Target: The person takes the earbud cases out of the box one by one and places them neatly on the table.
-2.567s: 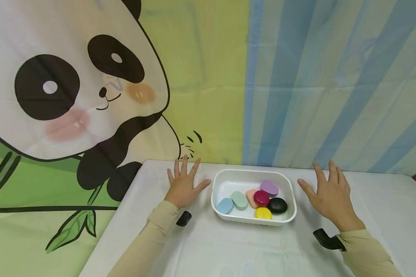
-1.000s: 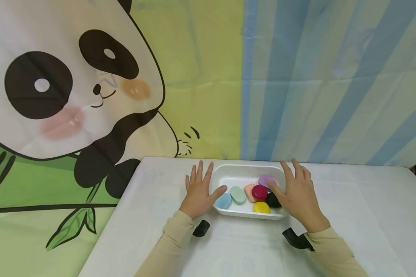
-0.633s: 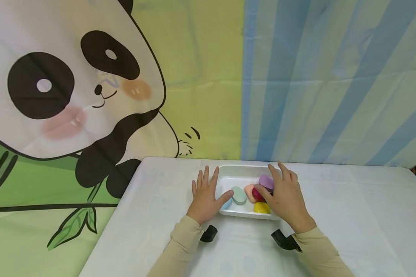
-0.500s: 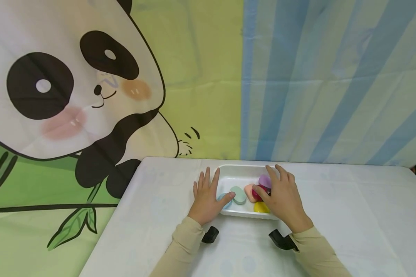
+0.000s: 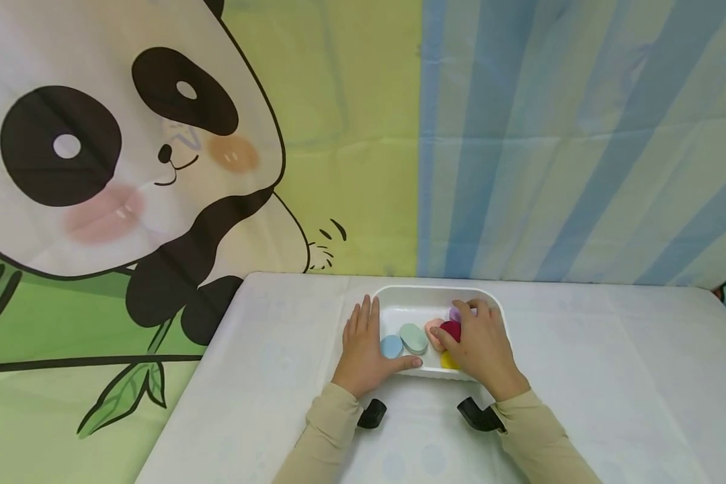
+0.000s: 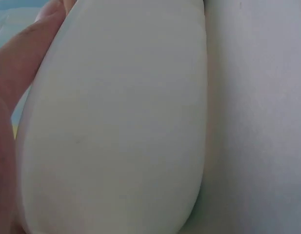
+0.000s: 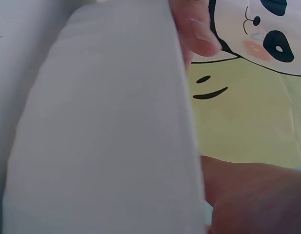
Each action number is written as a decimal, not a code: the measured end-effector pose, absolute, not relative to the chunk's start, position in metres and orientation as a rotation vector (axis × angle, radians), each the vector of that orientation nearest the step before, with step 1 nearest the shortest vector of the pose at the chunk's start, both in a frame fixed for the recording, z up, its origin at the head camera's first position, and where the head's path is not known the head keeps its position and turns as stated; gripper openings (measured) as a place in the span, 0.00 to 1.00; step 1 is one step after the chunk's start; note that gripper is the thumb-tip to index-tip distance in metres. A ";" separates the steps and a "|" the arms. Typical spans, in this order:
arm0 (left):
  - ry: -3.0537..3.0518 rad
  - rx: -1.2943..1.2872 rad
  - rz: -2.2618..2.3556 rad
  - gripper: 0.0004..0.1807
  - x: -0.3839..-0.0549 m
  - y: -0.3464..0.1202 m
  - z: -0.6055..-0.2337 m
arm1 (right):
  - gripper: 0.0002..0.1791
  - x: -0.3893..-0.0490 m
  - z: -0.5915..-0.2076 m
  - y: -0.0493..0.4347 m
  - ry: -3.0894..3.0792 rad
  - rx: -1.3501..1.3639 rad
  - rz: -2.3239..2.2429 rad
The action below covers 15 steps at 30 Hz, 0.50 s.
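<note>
A shallow white tray (image 5: 423, 288) holds several smooth, rounded, pebble-like pieces. At its left side are a light blue piece (image 5: 391, 347) and a mint piece (image 5: 413, 339). My left hand (image 5: 361, 353) lies along the left wall with straight fingers, its thumb at the front rim. Over the right half reaches my right hand (image 5: 484, 343), thumb apart from its bent fingers. Between them show a dark red piece (image 5: 452, 329) and part of a purple piece (image 5: 455, 314). Peach (image 5: 430, 329) and yellow (image 5: 449, 361) pieces are partly covered; the black one is hidden. Both wrist views mostly show tray wall (image 6: 116, 117).
The tray stands near the back edge of a table with a white cloth (image 5: 266, 376). Behind it hangs a printed curtain (image 5: 351, 134) with a panda and blue stripes. A black wrist mount (image 5: 372, 413) sits under each wrist.
Both hands have moved inward from either side of the tray. The left hand has come against its left side. The right hand has reached over the right half, covering the black piece.
</note>
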<state>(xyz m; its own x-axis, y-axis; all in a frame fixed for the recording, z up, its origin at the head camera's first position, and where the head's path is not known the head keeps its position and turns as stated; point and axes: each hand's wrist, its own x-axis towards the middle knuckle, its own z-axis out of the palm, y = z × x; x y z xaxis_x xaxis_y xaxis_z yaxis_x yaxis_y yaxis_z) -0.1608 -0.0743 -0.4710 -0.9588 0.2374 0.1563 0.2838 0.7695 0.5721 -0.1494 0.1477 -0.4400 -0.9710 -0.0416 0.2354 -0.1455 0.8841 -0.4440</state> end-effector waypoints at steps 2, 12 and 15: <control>-2.879 -0.402 -0.996 0.76 -0.161 -0.073 -0.473 | 0.37 -0.149 -0.442 0.147 -2.858 0.139 0.695; -2.911 -0.321 -1.093 0.77 -0.161 -0.072 -0.473 | 0.39 -0.151 -0.450 0.145 -2.974 0.066 0.706; -2.922 -0.301 -1.102 0.77 -0.160 -0.073 -0.473 | 0.38 -0.151 -0.451 0.142 -2.999 0.041 0.694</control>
